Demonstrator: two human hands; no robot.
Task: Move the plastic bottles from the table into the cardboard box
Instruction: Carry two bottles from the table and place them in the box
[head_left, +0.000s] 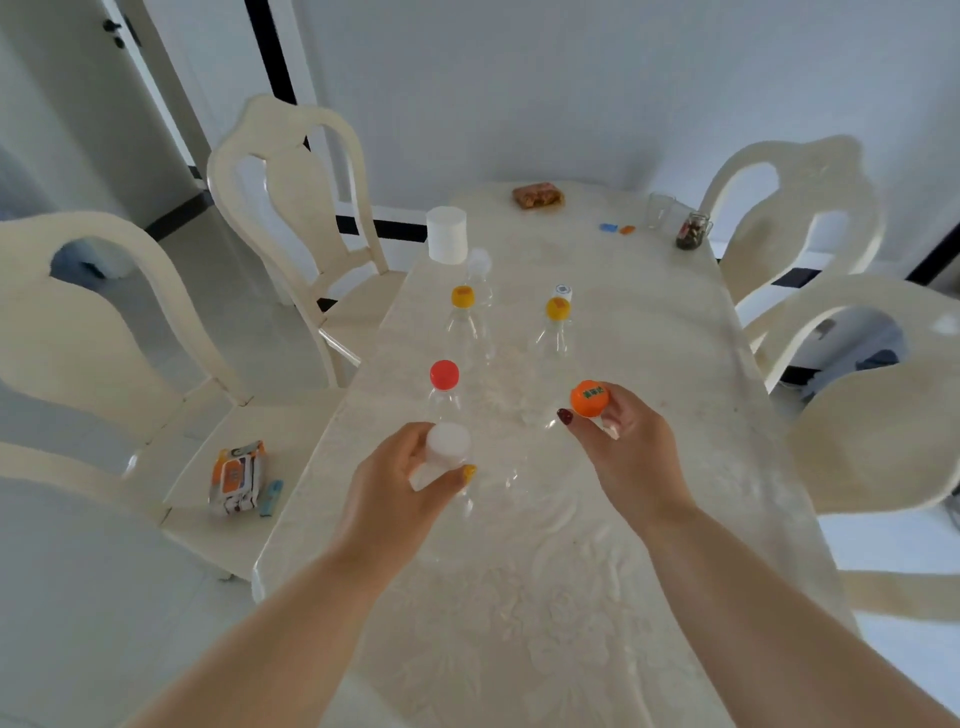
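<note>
Bench (649, 467): I see a long cream top with a pale floral relief; it carries all the bottles.
Chairs: four cream carved chairs, two on each long side; the near left one (130, 332) has a packet of wipes (236, 478) on its seat.
Left hand (400, 478): my fingers and thumb are curled round the neck of the white-capped bottle (448, 444), which stands upright at the near left of the group.
Right hand (626, 441): my fingertips are pinched on the orange-capped bottle (588, 398) just under its cap, at the near right.
Bottles, count: seven clear plastic bottles, all upright. Two are in my hands; beyond the left hand stands a red-capped bottle (444, 375), then two yellow-capped ones (462, 297) (558, 309), then a white-capped one and one with a printed cap farthest off.
White cylinder (447, 235): one, at the far left edge.
Far-end small items: a brown packet (537, 195), a glass, a jar, two small chips.
</note>
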